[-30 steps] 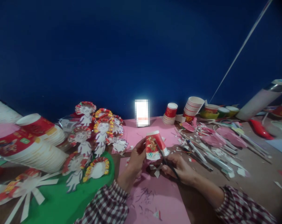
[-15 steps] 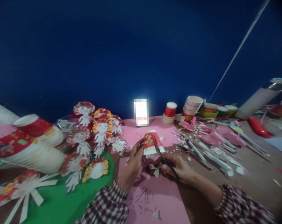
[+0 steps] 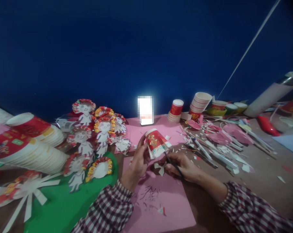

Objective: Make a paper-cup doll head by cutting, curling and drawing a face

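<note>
My left hand [image 3: 138, 163] is closed round the side of a red and white paper cup [image 3: 155, 141], which tilts with its printed wall toward me. Green marks show near the cup's lower edge. In my right hand [image 3: 186, 166] is a pair of dark scissors [image 3: 170, 159], their tip close to the cup's lower right edge. How far apart the blades are, I cannot tell. A cut white paper piece [image 3: 160, 169] is just below the cup, between both hands. Under them lies a pink sheet [image 3: 166, 200] with dark scribbles and a small scrap on it.
At left, paper dolls with red and yellow curled rims [image 3: 104, 127] stand by a green sheet [image 3: 51, 210] and stacked cups [image 3: 37, 152]. A bright phone-like screen [image 3: 145, 110] stands at the back. On the right are pens [image 3: 204, 152], pink cut-outs [image 3: 236, 133] and more cups [image 3: 201, 103].
The cup has turned and tilted in my left hand, moving slightly left. The scissors have dropped from across the cup's wall to beside its lower edge. The view has shifted slightly.
</note>
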{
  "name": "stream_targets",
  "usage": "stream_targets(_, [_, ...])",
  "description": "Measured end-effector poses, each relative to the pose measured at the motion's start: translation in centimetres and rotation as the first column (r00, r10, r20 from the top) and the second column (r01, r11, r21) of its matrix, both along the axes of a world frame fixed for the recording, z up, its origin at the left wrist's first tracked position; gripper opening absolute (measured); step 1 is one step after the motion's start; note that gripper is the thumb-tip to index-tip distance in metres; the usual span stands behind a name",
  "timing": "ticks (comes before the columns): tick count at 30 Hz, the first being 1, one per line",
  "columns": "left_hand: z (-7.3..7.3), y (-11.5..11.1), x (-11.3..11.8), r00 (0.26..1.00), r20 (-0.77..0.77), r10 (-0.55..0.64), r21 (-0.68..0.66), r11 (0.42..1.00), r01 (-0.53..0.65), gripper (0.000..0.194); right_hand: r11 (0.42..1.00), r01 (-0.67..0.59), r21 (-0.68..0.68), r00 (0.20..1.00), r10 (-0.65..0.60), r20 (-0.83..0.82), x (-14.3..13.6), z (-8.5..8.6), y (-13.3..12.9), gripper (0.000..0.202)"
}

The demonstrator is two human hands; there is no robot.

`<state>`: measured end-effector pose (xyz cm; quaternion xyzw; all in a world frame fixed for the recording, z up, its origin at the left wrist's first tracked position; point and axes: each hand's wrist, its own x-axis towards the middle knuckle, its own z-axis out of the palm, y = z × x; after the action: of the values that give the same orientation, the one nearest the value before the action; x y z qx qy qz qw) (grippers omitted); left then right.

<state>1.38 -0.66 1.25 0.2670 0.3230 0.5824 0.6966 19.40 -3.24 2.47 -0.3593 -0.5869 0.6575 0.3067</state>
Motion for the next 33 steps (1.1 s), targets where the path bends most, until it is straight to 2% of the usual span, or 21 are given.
stream_targets(4, [-0.1,0.1,0.1,1.000,-0.007,-0.019,0.016,1.000,0.019,0.042,1.000,0.011,0.002,1.000,-0.011,0.029,0.0,-0.1,-0.1,0.050])
stream_targets(7, [-0.2,0.0,0.1,0.999,-0.007,-0.054,-0.028,0.998,0.054,0.043,0.999,0.025,0.033,0.998,-0.027,0.057,0.1,-0.3,-0.2,0.047])
stream_targets(11, [-0.1,0.1,0.0,0.990,0.071,-0.122,-0.079,0.989,0.128,0.045,0.998,0.030,0.060,0.992,-0.037,0.119,0.0,0.0,-0.1,0.047])
stream_targets(17, [-0.3,1.0,-0.6,0.990,0.135,0.042,-0.146,0.989,-0.023,0.038,0.997,0.025,0.071,0.966,-0.042,0.255,-0.3,0.6,0.1,0.044])
stream_targets(21, [-0.2,1.4,-1.0,0.986,0.137,0.099,-0.154,0.985,-0.077,0.037,0.992,-0.009,0.126,0.942,-0.034,0.335,0.0,0.4,0.2,0.038])
stream_targets(26, [0.5,1.5,-1.2,0.931,0.283,0.230,-0.216,0.961,-0.172,0.031,0.985,-0.079,0.152,0.919,0.013,0.394,0.9,1.0,0.5,0.036])
stream_targets(29, [0.3,1.5,-1.3,0.925,0.312,0.216,-0.228,0.963,-0.147,0.034,0.982,-0.086,0.168,0.913,0.010,0.408,1.2,1.3,0.7,0.037])
stream_targets(33, [-0.4,1.5,-1.7,0.949,0.239,0.206,-0.201,0.967,-0.159,0.045,0.988,-0.126,0.094,0.935,0.087,0.343,1.2,1.8,0.7,0.046])
